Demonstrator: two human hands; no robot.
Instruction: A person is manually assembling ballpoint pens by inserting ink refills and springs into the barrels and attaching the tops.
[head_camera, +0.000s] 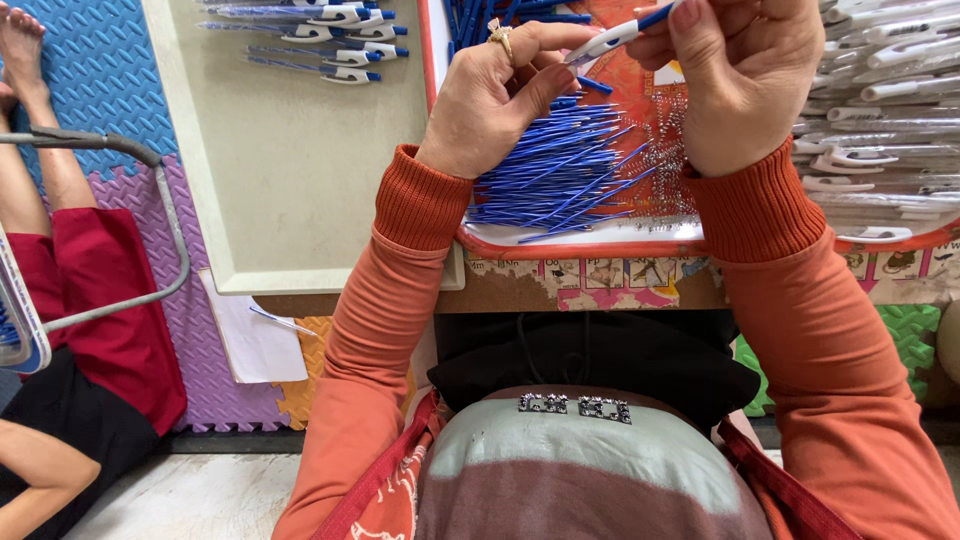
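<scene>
Pen, white-barrelled with a blue end, is held between both hands above the round tray, near the top of the head view. Nearest the camera are the person's lap in striped grey and brown cloth and two orange ribbed sleeves rising toward the work. Left hand, wearing a ring, is closed around the lower end of the pen, thumb and forefinger pinched on it. Right hand is curled over the upper end, fingers folded down onto the barrel; what the fingertips do there is hidden, possibly a press or twist. Beneath the hands lies an orange-rimmed round tray holding a fan-shaped heap of blue refills and, just beside it, a small cluster of metal springs. To the right, partly on the same tray, a stack of clear and white pen barrels reaches the frame edge. To the left sits a pale rectangular tray, with a few finished pens grouped at its far end. Foam floor mats in blue, purple and green lie under everything. At the far left another person's leg and red garment appear, beside a grey metal bar.
</scene>
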